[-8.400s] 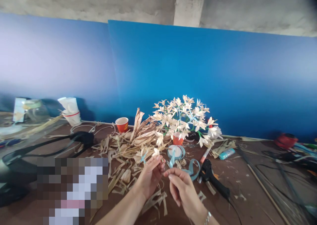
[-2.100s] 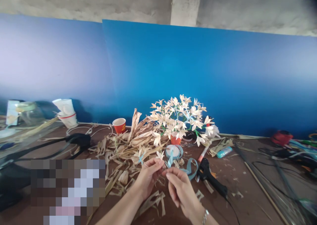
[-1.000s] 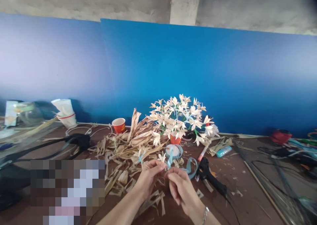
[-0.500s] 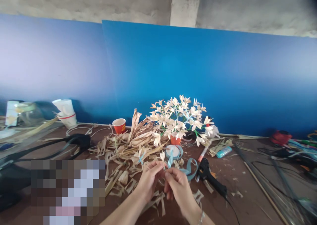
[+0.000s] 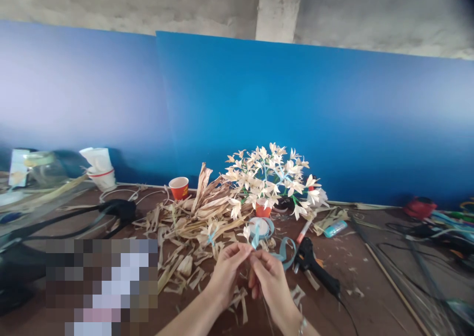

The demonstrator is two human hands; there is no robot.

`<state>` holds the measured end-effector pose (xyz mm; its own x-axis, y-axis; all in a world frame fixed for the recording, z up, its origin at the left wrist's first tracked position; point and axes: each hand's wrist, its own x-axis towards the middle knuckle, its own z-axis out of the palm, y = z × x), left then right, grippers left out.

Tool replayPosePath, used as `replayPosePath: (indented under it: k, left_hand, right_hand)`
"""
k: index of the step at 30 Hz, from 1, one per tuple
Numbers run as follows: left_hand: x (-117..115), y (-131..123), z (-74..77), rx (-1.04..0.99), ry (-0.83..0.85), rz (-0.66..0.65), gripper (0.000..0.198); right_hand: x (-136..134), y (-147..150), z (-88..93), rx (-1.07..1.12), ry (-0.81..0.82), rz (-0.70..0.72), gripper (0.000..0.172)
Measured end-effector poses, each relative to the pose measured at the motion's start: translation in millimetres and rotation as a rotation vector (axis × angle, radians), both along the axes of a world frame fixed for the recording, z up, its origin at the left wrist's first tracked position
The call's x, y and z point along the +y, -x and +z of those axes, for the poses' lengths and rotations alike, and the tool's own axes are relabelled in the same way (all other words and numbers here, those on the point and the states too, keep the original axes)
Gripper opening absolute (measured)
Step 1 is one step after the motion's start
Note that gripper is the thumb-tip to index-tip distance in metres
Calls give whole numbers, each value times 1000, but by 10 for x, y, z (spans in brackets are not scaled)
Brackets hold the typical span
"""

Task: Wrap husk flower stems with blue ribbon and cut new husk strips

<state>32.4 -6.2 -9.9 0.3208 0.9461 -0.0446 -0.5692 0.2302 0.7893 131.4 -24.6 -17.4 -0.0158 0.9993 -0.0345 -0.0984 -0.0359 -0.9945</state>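
A small cream husk flower (image 5: 246,233) stands upright just above my left hand (image 5: 228,273), whose thumb and forefinger pinch its base. Close beside it, the fingertips of my right hand (image 5: 268,280) are pressed together where a pale blue ribbon (image 5: 255,241) comes down between the hands. The ribbon leads back to its roll (image 5: 260,226). Below my right hand a thin wire-like stem trails toward the table's near edge. The exact contact at the fingertips is partly hidden.
Behind the hands, a bunch of cream flowers (image 5: 272,175) stands in a red cup (image 5: 263,208). Dry husks (image 5: 209,200) and scraps lie leftward, near another red cup (image 5: 178,188). A black glue gun (image 5: 318,269) with its cord rests to the right. Rods (image 5: 400,286) lie further right.
Both hands have shifted slightly right, and the small flower has moved with them. The thin stem now shows below my right hand. My grip looks the same.
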Motion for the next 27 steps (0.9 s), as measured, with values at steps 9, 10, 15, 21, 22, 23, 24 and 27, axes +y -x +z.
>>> replayPosePath:
  k: [9, 10, 15, 21, 22, 23, 24, 27]
  left_hand:
    - [22, 16, -34, -57, 29, -22, 17]
    - [29, 25, -25, -65, 35, -16, 17]
    - [35, 44, 14, -71, 37, -39, 19]
    - [26, 24, -1, -74, 64, -74, 19]
    - [33, 30, -2, -73, 66, -73, 19]
    - [43, 39, 2, -70, 65, -57, 20]
    - [55, 52, 11, -62, 65, -28, 20]
    - [87, 99, 67, 22, 46, 86, 20]
  right_hand:
    - [34, -3, 22, 28, -5, 29, 33]
    - [33, -8, 34, 27, 0, 46, 33]
    - [25, -24, 12, 38, 0, 63, 33]
    - [6, 3, 3, 92, -33, 44, 31]
    - [2, 1, 23, 89, -38, 47, 31]
    - [1, -5, 46, 79, -43, 40, 31]
    - [2, -17, 69, 62, -53, 20, 31]
    - [24, -82, 126, 1, -94, -103, 31]
